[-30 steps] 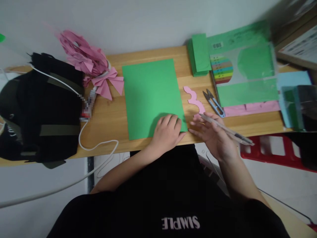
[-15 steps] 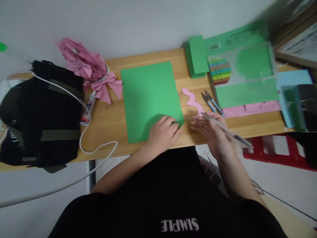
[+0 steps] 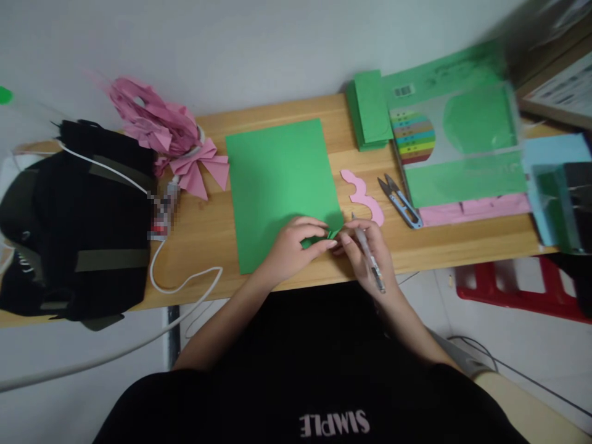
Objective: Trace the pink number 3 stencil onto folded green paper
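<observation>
A square green sheet of paper [image 3: 277, 179] lies on the wooden table in front of me. My left hand [image 3: 300, 246] pinches its near right corner, which is lifted and bent between the fingers. My right hand [image 3: 367, 250] is at the same corner, its fingertips close to the left ones. A pen [image 3: 371, 262] rests in the right hand, its tip pointing away from me. Just beyond that hand lies a wavy pink paper cutout [image 3: 361, 192]. To its right are thread snips [image 3: 401, 202] with blue handles.
Folded green paper strips [image 3: 371, 111] stand by the wall, beside a green paper pack [image 3: 467, 179]. Pink folded paper [image 3: 161, 120] and a black bag [image 3: 92, 222] occupy the left side. A white cable [image 3: 185, 280] hangs over the table's front edge. A red stool [image 3: 522, 302] stands below right.
My right hand has moved left with the pen, from beside the pink cutout to the green sheet's corner. My left hand now lifts and bends that corner instead of lying on the sheet.
</observation>
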Tool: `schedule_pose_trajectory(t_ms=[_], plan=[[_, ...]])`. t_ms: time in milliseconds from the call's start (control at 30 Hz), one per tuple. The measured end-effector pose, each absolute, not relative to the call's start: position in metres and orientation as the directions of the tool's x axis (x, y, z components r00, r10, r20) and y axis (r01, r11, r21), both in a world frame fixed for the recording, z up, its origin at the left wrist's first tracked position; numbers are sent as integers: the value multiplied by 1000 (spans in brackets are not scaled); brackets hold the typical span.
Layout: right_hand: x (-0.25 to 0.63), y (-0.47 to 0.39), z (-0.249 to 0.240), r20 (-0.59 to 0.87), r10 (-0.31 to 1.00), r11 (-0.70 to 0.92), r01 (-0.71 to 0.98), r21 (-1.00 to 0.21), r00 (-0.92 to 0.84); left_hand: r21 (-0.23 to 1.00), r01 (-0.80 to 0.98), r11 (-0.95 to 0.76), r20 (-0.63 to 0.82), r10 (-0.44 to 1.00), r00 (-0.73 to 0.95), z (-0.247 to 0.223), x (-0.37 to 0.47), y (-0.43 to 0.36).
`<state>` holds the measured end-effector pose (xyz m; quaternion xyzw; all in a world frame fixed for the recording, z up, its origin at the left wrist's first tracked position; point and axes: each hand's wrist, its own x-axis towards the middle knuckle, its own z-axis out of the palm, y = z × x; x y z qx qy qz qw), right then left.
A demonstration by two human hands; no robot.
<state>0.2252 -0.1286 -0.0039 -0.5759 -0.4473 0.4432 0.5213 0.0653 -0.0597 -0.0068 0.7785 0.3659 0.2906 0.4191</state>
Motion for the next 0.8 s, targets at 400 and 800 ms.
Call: schedule_pose_trajectory(t_ms=[400, 800], plan=[[228, -130, -6, -40, 979, -48, 38, -998, 198, 914, 285, -289, 89, 827, 555, -7, 65, -58], [225, -128, -3, -13, 979, -16, 9, -1000, 201, 932, 262, -250, 67, 830, 554, -6, 65, -57]])
